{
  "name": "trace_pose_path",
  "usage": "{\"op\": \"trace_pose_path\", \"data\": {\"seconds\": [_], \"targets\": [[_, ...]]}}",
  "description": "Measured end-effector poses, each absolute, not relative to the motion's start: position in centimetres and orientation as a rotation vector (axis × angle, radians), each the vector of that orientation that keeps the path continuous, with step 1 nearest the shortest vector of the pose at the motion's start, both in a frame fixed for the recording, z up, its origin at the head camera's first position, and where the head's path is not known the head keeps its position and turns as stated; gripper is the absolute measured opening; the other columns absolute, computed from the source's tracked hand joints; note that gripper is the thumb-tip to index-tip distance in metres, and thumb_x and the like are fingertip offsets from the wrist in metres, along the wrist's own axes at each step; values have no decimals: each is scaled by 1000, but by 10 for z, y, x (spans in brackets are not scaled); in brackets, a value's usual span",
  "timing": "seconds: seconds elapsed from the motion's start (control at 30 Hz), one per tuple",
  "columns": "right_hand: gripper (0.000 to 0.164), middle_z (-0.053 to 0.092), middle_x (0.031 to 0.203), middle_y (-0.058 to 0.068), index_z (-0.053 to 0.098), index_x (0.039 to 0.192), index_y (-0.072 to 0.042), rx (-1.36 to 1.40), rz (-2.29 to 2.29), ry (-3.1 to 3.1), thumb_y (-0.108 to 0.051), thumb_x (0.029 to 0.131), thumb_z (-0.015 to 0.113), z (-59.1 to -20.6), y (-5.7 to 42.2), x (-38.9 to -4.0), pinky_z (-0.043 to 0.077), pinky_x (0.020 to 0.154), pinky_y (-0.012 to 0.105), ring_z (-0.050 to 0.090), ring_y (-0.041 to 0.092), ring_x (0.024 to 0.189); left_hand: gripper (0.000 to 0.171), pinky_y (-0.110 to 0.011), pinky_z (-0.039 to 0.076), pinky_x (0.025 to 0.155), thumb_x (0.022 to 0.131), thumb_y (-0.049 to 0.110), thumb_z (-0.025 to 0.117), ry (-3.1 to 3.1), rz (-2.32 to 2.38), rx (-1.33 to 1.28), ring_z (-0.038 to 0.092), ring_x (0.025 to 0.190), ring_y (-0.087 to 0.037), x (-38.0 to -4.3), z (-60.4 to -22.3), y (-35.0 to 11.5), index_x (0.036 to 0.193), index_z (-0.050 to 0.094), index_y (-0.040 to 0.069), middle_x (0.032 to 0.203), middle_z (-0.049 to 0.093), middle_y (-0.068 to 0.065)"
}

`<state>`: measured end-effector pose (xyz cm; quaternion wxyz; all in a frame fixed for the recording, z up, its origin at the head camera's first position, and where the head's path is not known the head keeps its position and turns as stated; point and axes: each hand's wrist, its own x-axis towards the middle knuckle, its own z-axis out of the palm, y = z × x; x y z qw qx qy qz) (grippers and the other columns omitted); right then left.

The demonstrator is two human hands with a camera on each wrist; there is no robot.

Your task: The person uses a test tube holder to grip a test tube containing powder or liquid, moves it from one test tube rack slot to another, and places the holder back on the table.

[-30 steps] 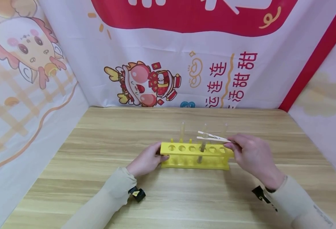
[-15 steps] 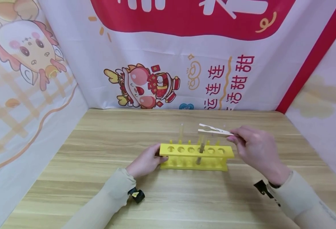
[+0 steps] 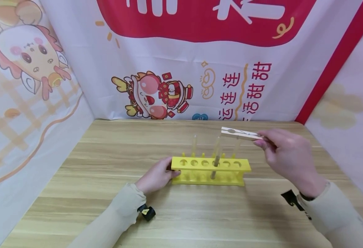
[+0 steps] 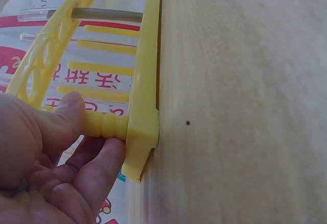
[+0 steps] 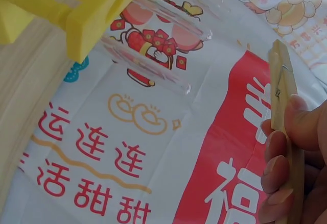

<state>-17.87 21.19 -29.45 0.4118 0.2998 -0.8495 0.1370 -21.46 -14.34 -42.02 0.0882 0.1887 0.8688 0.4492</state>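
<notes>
My left hand (image 3: 156, 175) grips the left end of a yellow test tube rack (image 3: 210, 164) standing on the table. In the left wrist view, thumb and fingers close round the rack's end post (image 4: 104, 124). A test tube (image 3: 216, 162) with dark grey contents sits slightly tilted in one of the rack's holes. Above and to the right, my right hand (image 3: 288, 151) holds a wooden test tube holder (image 3: 241, 133) by its handle. The right wrist view shows its jaws [closed together] on the test tube holder's far end, with no tube between them.
Clear tubes (image 3: 194, 143) stand upside down on the pegs at the rack's back. The wooden table (image 3: 107, 206) runs back to a printed cloth wall (image 3: 175, 55); cloth also hangs at both sides.
The test tube holder has moved up and right off the tube's top, and its spread jaws have come together. The tube stays in the rack; the left hand keeps its grip.
</notes>
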Motion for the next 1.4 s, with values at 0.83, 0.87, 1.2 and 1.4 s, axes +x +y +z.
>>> {"op": "trace_pose_path", "data": {"seconds": [0.83, 0.87, 1.2, 1.4], "targets": [[26, 57, 68, 2, 74, 100, -4, 571, 340, -2233, -19, 80, 82, -301, 264, -190, 34, 51, 26, 41, 12, 56, 24, -40, 49, 91, 98, 15, 64, 2582, 1333, 538, 59, 101, -14, -214, -420, -143, 121, 61, 16, 116, 65, 2], [27, 56, 67, 1, 74, 100, -5, 558, 339, -2248, -11, 75, 84, -302, 266, -190, 33, 50, 25, 40, 12, 56, 24, -40, 48, 91, 98, 15, 64, 2583, 1332, 536, 59, 101, -14, -214, -420, -143, 121, 61, 16, 116, 65, 2], [25, 63, 76, 11, 74, 96, 2, 383, 394, -2364, -10, 76, 83, -315, 291, -198, 36, 53, 36, 51, 23, 66, 25, -41, 48, 93, 98, 16, 64, 2586, 1321, 518, 59, 104, -14, -214, -420, -143, 122, 61, 16, 118, 64, 2], [20, 63, 73, 9, 75, 97, -2, 275, 445, -2501, -16, 83, 78, -328, 310, -206, 37, 55, 40, 53, 27, 68, 26, -41, 48, 94, 98, 18, 64, 2584, 1313, 500, 59, 107, -14, -214, -420, -143, 124, 61, 18, 120, 64, 2]]}}
